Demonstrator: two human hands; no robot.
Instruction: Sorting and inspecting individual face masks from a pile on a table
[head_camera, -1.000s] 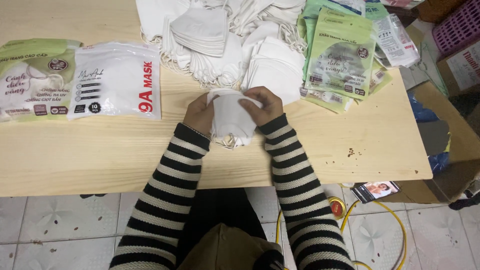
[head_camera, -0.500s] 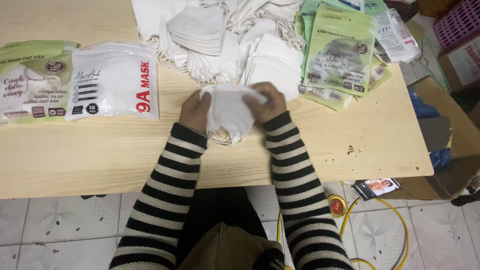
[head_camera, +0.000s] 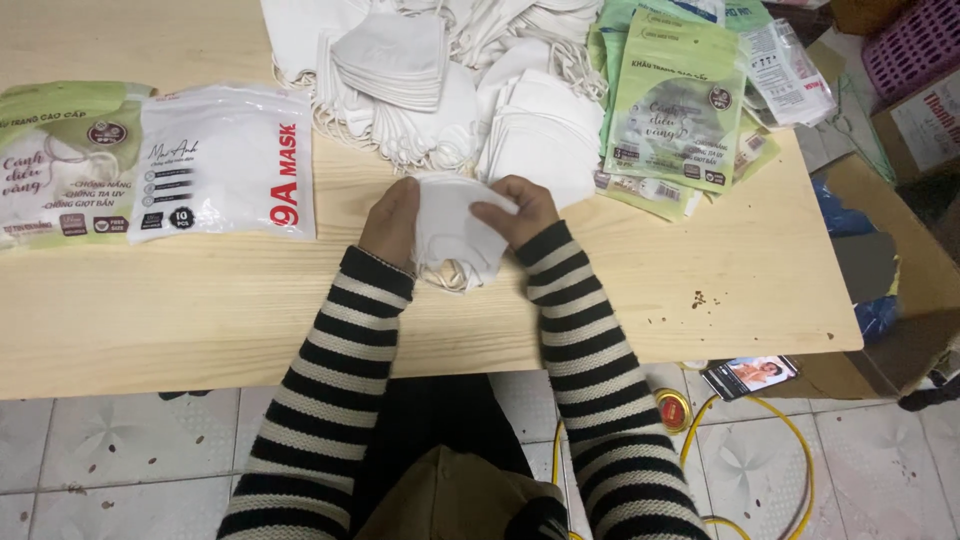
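White face mask (head_camera: 455, 228), centre of table (head_camera: 200, 310): left hand (head_camera: 392, 222) and right hand (head_camera: 520, 208) pinch its sides with fingers, keeping it flat; loose mask pile (head_camera: 440, 80) at 12 o'clock, packets (head_camera: 225, 160) at 9 o'clock within reach.

A small stack of white face masks (head_camera: 455, 228) was held flat just above the counter (head_camera: 200, 300), folded and soft, its upper edge pinched from both sides. Thin white ear loops hung loose from its lower edge, touching the pale wood.
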